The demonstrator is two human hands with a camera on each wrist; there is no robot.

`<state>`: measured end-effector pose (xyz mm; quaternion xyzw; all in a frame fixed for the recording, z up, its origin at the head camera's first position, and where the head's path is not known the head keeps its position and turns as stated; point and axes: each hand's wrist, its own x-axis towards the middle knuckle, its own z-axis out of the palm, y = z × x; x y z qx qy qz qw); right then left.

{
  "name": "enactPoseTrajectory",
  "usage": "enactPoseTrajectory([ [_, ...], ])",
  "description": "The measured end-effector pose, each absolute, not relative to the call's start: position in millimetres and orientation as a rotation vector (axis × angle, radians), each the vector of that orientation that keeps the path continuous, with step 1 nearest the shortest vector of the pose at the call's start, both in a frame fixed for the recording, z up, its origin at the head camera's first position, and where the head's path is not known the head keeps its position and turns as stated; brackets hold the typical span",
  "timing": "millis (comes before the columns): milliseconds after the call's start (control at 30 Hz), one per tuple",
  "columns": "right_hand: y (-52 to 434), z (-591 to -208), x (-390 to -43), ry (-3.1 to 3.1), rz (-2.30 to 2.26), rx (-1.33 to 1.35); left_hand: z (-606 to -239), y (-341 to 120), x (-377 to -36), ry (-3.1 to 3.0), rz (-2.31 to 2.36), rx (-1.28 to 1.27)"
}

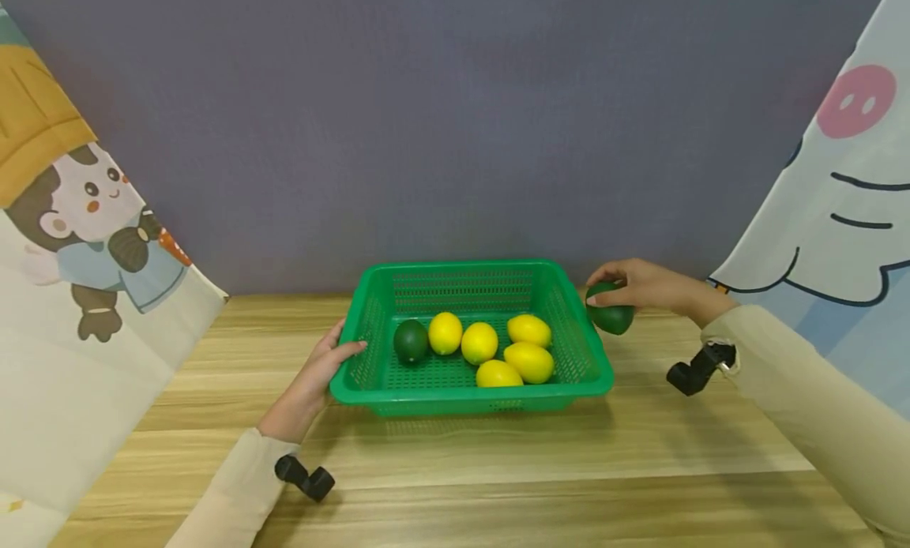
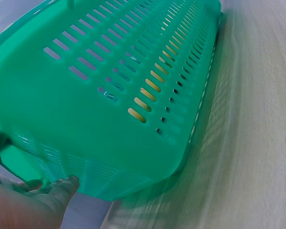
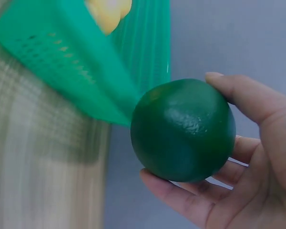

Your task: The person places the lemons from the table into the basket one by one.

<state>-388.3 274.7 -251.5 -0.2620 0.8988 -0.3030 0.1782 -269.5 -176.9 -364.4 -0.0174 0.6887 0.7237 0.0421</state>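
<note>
Right hand [image 1: 643, 289] curled round a dark green lime [image 1: 611, 317], thumb on one side and fingers cupped beneath, held just outside the right wall of the green plastic basket [image 1: 370, 390], near its far corner and above the wooden counter [image 1: 498, 469]. Left hand [image 1: 320, 374] resting against the basket's left rim, thumb laid over the edge, fingers fairly straight, nothing clasped. Inside: a second dark lime [image 1: 411, 340] and five yellow lemons [image 1: 479, 343], bunched together. Likely risks: lime clipping the raised rim and dropping to the counter, then rolling off, round as it is; light basket sliding on the smooth wood grain under a sideways knock. Lime skin glossy, finely dimpled; lemons oval with pointed tips; basket walls slotted, floor perforated, rim rounded.
</note>
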Motion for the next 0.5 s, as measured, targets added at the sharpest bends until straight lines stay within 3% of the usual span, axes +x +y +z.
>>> enactPoseTrajectory([
  [500, 194.2, -248.9, -399.5, 2.544, -0.697, -0.821, -364.3, -175.4, -269.3, 2.117, 2.213, -0.071],
])
